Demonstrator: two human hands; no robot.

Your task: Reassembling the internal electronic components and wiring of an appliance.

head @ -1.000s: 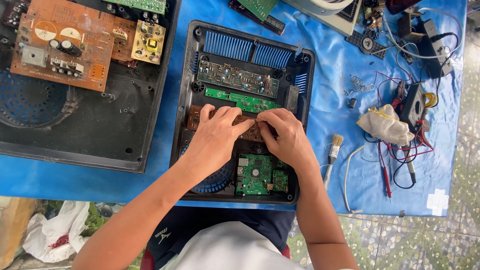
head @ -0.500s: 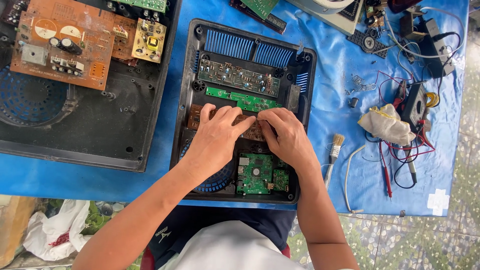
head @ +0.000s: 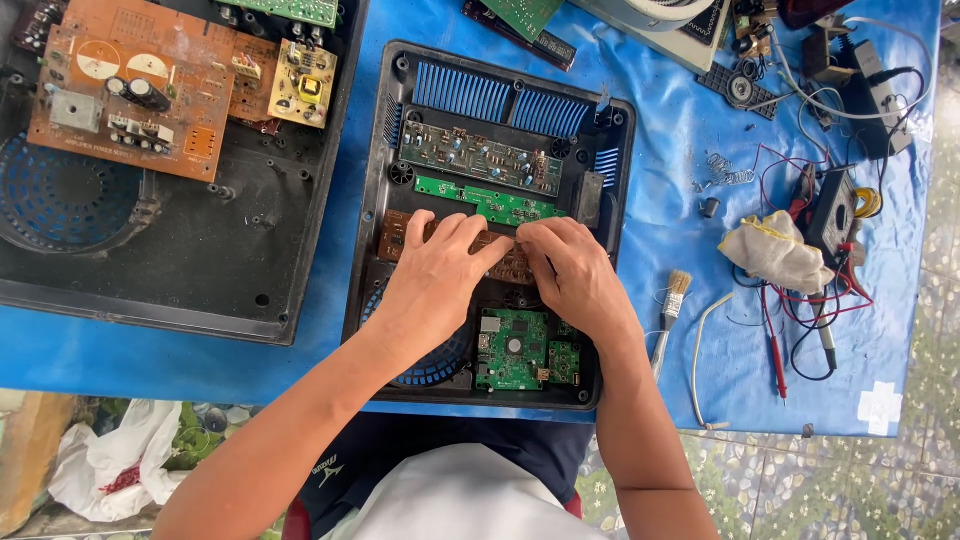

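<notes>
Left hand [head: 437, 283] and right hand [head: 568, 272] — fingers bent, pressing the brown circuit board [head: 400, 232] — inside the black casing [head: 372, 200].

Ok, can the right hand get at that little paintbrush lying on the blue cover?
Probably yes. The right hand rests on the brown board inside the black case, and the paintbrush lies just outside the case's right wall on the blue cover, with nothing between.

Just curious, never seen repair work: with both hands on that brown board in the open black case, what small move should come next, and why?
Probably press it level: the left hand and right hand lie flat on the brown board, which sits inside the black case.
</notes>
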